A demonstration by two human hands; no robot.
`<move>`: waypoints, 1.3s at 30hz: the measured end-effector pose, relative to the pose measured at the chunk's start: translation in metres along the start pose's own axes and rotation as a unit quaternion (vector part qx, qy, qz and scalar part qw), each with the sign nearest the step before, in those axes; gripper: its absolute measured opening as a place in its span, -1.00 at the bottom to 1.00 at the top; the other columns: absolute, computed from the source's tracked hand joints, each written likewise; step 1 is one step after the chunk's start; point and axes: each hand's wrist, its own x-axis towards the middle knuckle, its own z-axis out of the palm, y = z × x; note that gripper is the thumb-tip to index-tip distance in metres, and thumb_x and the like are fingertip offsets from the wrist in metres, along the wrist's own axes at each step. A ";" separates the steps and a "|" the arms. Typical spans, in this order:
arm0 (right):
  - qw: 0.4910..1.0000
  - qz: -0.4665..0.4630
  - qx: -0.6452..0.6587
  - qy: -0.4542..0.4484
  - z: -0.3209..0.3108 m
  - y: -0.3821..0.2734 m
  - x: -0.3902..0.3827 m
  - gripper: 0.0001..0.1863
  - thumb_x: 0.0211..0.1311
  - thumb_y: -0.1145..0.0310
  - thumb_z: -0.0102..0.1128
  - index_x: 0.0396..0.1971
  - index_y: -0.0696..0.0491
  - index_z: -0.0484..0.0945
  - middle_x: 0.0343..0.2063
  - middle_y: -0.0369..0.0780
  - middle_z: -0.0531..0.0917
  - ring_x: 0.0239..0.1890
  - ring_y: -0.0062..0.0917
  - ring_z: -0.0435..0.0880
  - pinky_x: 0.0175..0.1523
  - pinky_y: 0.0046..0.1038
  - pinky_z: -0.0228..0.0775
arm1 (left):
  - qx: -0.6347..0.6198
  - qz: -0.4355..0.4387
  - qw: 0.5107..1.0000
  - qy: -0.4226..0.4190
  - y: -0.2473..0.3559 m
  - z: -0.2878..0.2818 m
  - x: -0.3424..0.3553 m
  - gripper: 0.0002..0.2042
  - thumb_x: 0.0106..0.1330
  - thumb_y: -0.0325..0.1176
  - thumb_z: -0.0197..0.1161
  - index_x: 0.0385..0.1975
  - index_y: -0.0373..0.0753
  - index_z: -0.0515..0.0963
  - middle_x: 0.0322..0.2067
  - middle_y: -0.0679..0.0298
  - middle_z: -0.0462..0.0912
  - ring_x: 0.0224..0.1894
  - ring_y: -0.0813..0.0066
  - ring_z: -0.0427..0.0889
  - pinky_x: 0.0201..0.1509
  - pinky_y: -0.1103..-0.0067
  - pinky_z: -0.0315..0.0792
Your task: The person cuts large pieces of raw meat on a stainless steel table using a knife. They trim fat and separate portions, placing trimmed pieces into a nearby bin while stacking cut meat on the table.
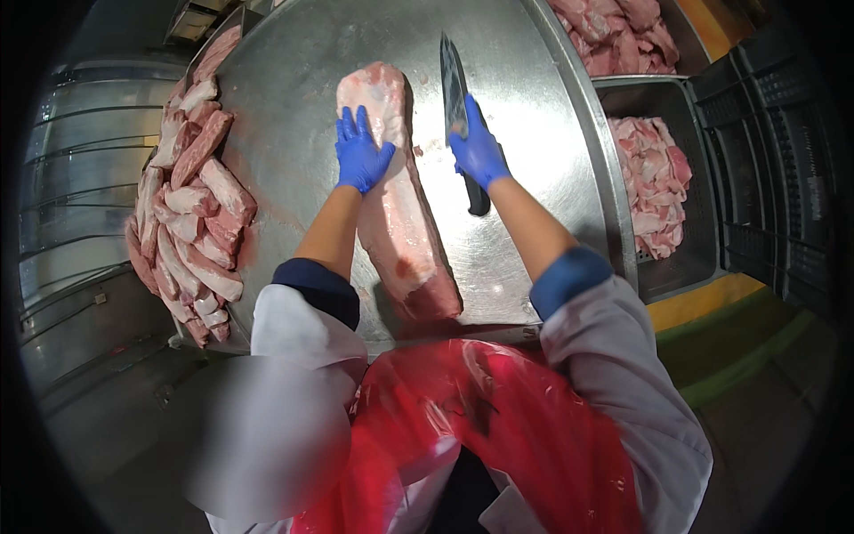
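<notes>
L hand, blue-gloved, fingers spread, pressed flat on upper part of long meat slab. R hand over knife nr blade/handle join, tip pointing away; can't tell if fingers close round it. Slab lengthwise on metal bench, knife just R. Meat strips piled L; trimmings in tray R.

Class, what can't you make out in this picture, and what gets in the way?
All in the head view:
Knife: its middle, covered by the right hand; how firmly it is gripped cannot be told.
Long piece of meat: the patch under the left hand; its underside, against the metal table.
Meat pile at upper right: cut off by the top edge.
Lower left: obscured by a blurred grey patch.
</notes>
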 end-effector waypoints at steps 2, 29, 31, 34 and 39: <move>0.998 -0.012 -0.019 0.057 0.009 0.014 0.045 -0.21 0.41 0.26 -0.05 0.53 -0.08 -0.22 -0.43 -0.06 0.69 -0.59 -0.41 0.68 -0.37 -0.34 0.60 | 0.052 -0.149 0.985 -0.066 0.044 -0.013 0.030 0.10 0.05 0.12 0.40 0.50 -0.22 -0.10 0.49 -0.21 -0.18 0.48 -0.30 -0.04 0.41 -0.14 0.08; 0.994 -0.097 -0.024 0.035 0.036 0.004 0.107 -0.13 0.28 0.37 -0.01 0.53 -0.06 -0.22 -0.26 0.01 0.70 -0.29 -0.19 0.69 -0.07 -0.24 0.54 | -0.053 0.088 0.994 0.023 -0.009 0.009 0.088 -0.28 0.47 -0.07 0.06 0.47 -0.35 0.01 0.44 -0.34 -0.07 0.52 -0.22 -0.14 0.53 0.17 -0.12; 0.995 -0.072 0.067 -0.025 0.032 -0.022 0.107 -0.09 0.24 0.35 0.00 0.53 -0.03 -0.26 -0.21 0.14 0.69 -0.13 -0.02 0.70 0.09 -0.14 0.48 | -0.058 0.100 0.993 0.019 -0.011 0.007 0.084 -0.32 0.49 -0.10 0.01 0.48 -0.34 0.01 0.44 -0.32 -0.07 0.51 -0.22 -0.14 0.53 0.17 -0.13; 0.997 -0.053 -0.036 -0.036 0.041 -0.024 0.112 -0.07 0.20 0.36 -0.01 0.53 0.02 -0.26 -0.15 0.21 0.65 -0.06 0.03 0.67 0.15 -0.14 0.46 | -0.056 0.082 0.995 0.031 -0.002 0.005 0.083 -0.32 0.48 -0.09 0.02 0.47 -0.34 0.02 0.44 -0.32 -0.07 0.51 -0.23 -0.12 0.54 0.17 -0.14; 0.965 -0.123 -0.226 0.047 0.057 -0.014 0.133 -0.06 0.18 0.37 0.00 0.52 0.08 -0.27 -0.10 0.20 0.65 -0.02 -0.01 0.69 0.14 -0.16 0.50 | -0.075 0.123 0.988 0.048 -0.010 0.011 0.084 -0.31 0.45 -0.12 0.07 0.46 -0.35 0.05 0.42 -0.37 -0.06 0.50 -0.28 -0.09 0.54 0.15 -0.13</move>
